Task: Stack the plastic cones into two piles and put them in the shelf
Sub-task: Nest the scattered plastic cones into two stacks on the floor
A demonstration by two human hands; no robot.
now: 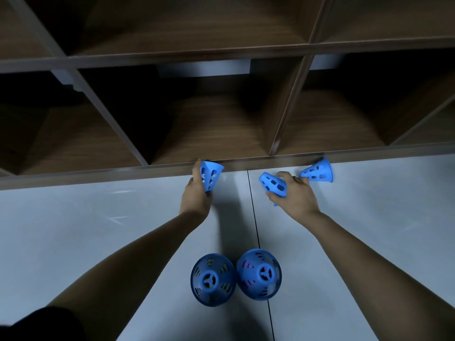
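1) left pile (213, 279) and right pile (259, 274) of blue cones: upright, side by side, touching, nearest on the pale surface (73, 230).
2) left grip (197, 193): closed round a cone (210, 174) at the shelf (246, 166) front edge.
3) right grip (293, 193): clasping a second cone (273, 184), tip pointing left.
4) third cone (318, 170): on its side, just beyond the right grip, by the shelf base.
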